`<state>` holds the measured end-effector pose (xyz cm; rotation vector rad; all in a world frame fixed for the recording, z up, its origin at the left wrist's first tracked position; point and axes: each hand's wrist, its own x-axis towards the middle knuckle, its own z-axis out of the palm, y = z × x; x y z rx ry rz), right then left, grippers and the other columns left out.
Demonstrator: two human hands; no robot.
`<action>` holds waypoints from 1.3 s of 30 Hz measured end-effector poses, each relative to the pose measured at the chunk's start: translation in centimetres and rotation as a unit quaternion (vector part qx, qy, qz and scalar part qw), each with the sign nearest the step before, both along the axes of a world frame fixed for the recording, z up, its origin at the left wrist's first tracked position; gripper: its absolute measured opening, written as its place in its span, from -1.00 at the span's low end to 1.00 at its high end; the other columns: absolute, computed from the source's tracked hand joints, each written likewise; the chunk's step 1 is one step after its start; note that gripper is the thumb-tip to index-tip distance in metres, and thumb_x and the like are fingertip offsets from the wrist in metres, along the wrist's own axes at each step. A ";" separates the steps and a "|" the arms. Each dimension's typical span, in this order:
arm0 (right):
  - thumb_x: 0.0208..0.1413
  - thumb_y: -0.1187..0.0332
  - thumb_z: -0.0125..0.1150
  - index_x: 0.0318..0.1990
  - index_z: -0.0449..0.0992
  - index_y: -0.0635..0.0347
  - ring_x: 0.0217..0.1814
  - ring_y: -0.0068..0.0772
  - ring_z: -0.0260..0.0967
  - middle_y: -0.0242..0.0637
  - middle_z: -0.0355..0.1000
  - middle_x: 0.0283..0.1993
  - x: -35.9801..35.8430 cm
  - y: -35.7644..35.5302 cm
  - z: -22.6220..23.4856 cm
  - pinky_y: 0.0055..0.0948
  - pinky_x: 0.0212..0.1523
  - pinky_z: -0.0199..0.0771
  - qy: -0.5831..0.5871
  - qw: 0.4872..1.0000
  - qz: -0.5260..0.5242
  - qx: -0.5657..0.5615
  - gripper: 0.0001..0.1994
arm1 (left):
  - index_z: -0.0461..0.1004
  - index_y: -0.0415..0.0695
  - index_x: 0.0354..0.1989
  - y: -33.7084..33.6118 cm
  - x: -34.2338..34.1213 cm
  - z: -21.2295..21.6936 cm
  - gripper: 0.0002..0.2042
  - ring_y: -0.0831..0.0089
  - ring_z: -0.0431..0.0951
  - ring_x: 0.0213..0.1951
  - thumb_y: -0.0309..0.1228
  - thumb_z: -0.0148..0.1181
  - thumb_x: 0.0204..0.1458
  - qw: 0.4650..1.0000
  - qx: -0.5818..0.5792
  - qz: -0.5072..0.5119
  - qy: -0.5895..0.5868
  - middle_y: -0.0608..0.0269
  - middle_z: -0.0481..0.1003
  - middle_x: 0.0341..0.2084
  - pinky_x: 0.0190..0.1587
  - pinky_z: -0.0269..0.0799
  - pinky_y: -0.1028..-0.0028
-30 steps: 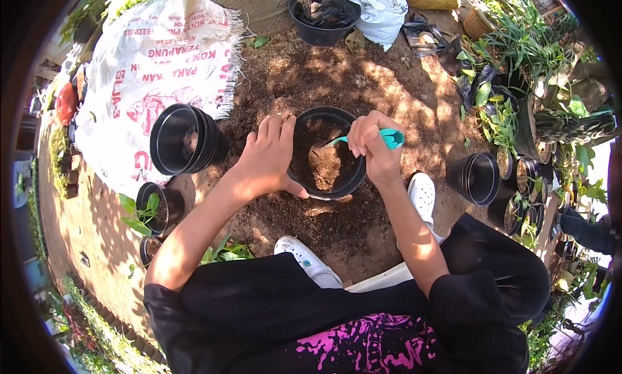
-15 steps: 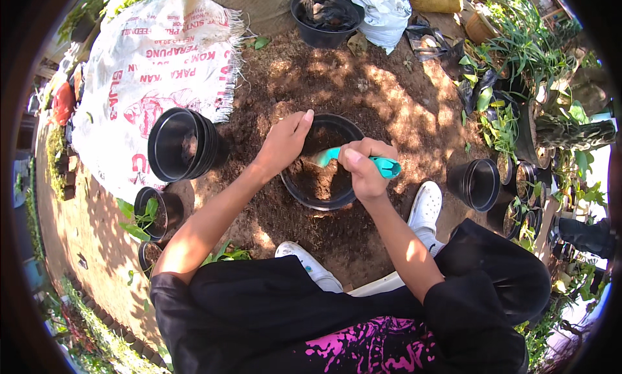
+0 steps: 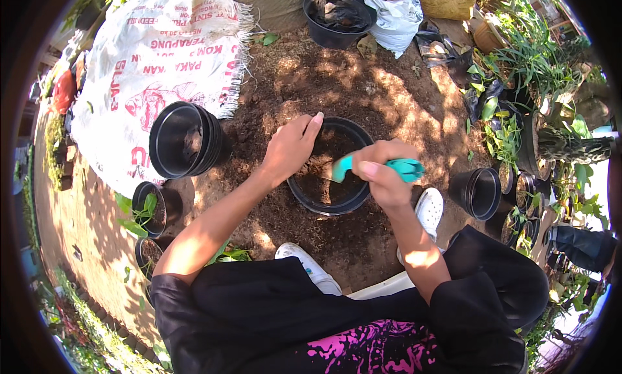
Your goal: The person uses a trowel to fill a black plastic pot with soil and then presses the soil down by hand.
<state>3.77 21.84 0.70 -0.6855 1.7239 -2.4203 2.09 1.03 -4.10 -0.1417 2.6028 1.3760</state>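
Observation:
A black plastic pot (image 3: 310,200) partly filled with dark soil sits on a soil heap in front of me. My left hand (image 3: 291,147) rests on the pot's left rim, fingers together and stretched over the edge. My right hand (image 3: 382,174) grips a teal trowel (image 3: 407,168) by its handle; the blade points left and down into the pot's soil. My white shoes (image 3: 427,209) stand just below the pot.
A stack of empty black pots (image 3: 184,141) lies tipped on a printed white sack (image 3: 162,56) at left. Another black pot with debris (image 3: 337,8) stands at the top. An empty pot (image 3: 476,192) is at right, and small potted seedlings (image 3: 149,209) at lower left. Green plants crowd the right side.
My left hand slid from the pot's near-left side up onto its left rim. My right hand has tilted the trowel blade down into the soil inside the pot.

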 end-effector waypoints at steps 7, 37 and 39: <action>-0.01 0.50 0.24 -0.65 0.31 0.32 -0.64 -0.51 0.18 -0.34 0.30 -0.66 0.2 -1.7 -3.3 -0.44 -0.53 0.27 0.073 0.994 -0.076 -0.035 -0.74 | 0.39 -0.37 -0.30 0.0 -0.3 -0.3 -0.43 0.22 0.29 -0.41 0.03 -0.09 0.40 1.000 0.018 0.012 -0.002 -0.09 0.37 -0.51 -0.20 0.33 0.15; -0.07 0.56 0.21 -0.67 0.19 0.26 -0.65 -0.49 0.05 -0.37 0.14 -0.69 0.1 -2.0 0.3 -0.38 -0.57 0.06 0.078 0.989 -0.031 -0.125 -0.70 | 0.37 -0.34 -0.35 0.0 -0.3 -0.6 -0.43 0.17 0.34 -0.43 0.05 -0.07 0.38 1.000 0.014 0.022 0.011 -0.11 0.38 -0.53 -0.23 0.32 0.13; -0.06 0.57 0.20 -0.66 0.20 0.26 -0.66 -0.48 0.04 -0.37 0.13 -0.69 -0.2 -1.7 -3.0 -0.38 -0.56 0.06 0.026 0.994 -0.007 -0.103 -0.71 | 0.36 -0.34 -0.35 0.0 -0.4 -0.4 -0.42 0.16 0.35 -0.43 0.06 -0.07 0.37 1.000 0.011 0.027 0.000 -0.12 0.38 -0.52 -0.22 0.32 0.12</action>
